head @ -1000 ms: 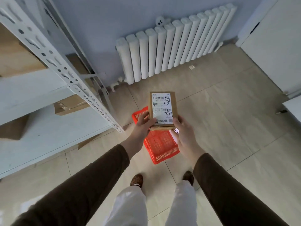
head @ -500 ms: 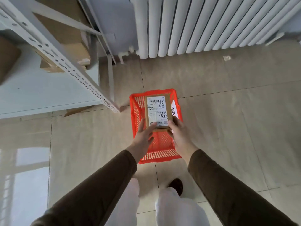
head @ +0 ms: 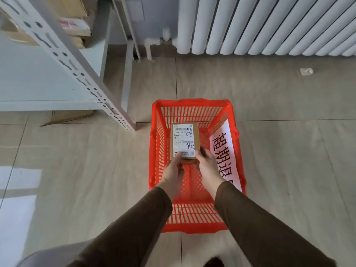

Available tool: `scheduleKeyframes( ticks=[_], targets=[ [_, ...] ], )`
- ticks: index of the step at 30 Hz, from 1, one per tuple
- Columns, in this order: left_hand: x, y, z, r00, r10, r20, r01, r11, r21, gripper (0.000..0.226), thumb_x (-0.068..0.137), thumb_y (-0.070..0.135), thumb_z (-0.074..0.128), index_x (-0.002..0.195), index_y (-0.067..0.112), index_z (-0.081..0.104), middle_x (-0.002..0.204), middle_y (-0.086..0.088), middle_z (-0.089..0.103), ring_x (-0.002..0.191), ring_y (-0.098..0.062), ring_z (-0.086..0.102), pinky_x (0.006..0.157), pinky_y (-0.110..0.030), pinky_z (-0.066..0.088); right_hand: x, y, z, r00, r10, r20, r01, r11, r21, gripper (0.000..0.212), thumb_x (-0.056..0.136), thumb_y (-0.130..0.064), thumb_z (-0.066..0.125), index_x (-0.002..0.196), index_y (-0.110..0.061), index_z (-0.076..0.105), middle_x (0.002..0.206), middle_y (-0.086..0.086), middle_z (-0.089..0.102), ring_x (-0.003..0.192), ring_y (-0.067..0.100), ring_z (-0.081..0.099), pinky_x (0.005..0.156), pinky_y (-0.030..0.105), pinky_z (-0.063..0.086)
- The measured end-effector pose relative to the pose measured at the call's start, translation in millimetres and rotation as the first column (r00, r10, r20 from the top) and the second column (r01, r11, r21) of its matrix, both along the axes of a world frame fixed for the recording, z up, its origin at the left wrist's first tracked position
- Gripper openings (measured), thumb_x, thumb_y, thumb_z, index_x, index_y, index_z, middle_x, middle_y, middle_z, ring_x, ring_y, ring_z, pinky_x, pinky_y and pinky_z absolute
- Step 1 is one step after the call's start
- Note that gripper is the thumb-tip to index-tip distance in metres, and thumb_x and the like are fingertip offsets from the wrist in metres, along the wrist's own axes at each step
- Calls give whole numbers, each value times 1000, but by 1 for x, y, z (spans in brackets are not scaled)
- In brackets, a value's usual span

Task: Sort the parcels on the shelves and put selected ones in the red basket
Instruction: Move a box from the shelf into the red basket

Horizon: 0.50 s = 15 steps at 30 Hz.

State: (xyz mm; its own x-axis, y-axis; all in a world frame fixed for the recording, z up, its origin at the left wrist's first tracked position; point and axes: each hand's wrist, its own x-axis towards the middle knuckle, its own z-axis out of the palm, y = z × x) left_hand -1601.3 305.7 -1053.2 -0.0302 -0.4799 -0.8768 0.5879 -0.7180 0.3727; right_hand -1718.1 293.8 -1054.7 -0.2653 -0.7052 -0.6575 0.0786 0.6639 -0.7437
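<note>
A small brown cardboard parcel with a white shipping label and black handwriting is down inside the red basket, which stands on the tiled floor. My left hand grips the parcel's near left corner and my right hand grips its near right corner. Whether the parcel rests on the basket's bottom cannot be told. A white paper sign with large black characters lies along the basket's right wall.
A white metal shelf rack stands at left, with cardboard parcels on a shelf and a flattened cardboard piece under it. A white radiator lines the far wall. A scrap of paper lies on the floor.
Both hands have lowered the parcel from above the basket down into it, and my view has dropped closer to the floor.
</note>
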Motion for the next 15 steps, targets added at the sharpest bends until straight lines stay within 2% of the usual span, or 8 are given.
scheduleKeyframes(
  ticks=[1,4,7,9,12,15],
  targets=[
    [-1,-6,-16,1000,15,-2,-15,1000,3,22,100,22,65,119,9,68,85,0,81,78,-11,75,74,-23,55,1,-5,-16,1000,-6,-11,6,1000,-3,30,103,-17,59,132,-10,64,122,7,73,102,16,71,75,17,55],
    [-6,-20,-55,999,53,1,-53,999,-9,21,104,23,59,120,12,64,82,6,81,74,-6,77,65,-19,56,8,-19,-58,999,-19,-47,19,1000,-6,32,102,-16,61,132,-8,64,124,12,72,111,27,70,91,35,56],
    [-9,-32,-86,996,79,40,-79,997,-6,29,104,28,58,129,14,62,93,4,80,77,-9,76,58,-19,57,12,-30,-90,999,-36,-20,36,999,13,30,101,-16,63,130,-8,64,119,12,74,109,29,71,98,45,57],
    [-10,-39,-104,992,95,84,-96,995,7,38,103,33,60,136,14,60,104,0,76,82,-13,73,66,-23,57,14,-37,-105,1000,-29,-1,29,1000,8,33,101,-15,63,133,-8,63,121,11,73,109,28,71,97,42,57],
    [-9,-45,-127,985,105,140,-107,994,11,47,101,42,60,140,15,57,114,-3,73,88,-18,69,90,-35,54,21,-43,-120,1000,-3,-6,3,1000,6,42,100,-17,64,141,-8,56,129,11,69,115,28,68,103,45,55],
    [-8,-45,-134,985,110,135,-113,994,15,39,103,45,56,132,19,57,109,-1,72,87,-16,69,91,-35,52,25,-45,-125,1000,-18,-11,18,999,26,38,101,-14,63,136,-5,52,128,13,66,114,27,66,103,43,53]
  ],
)
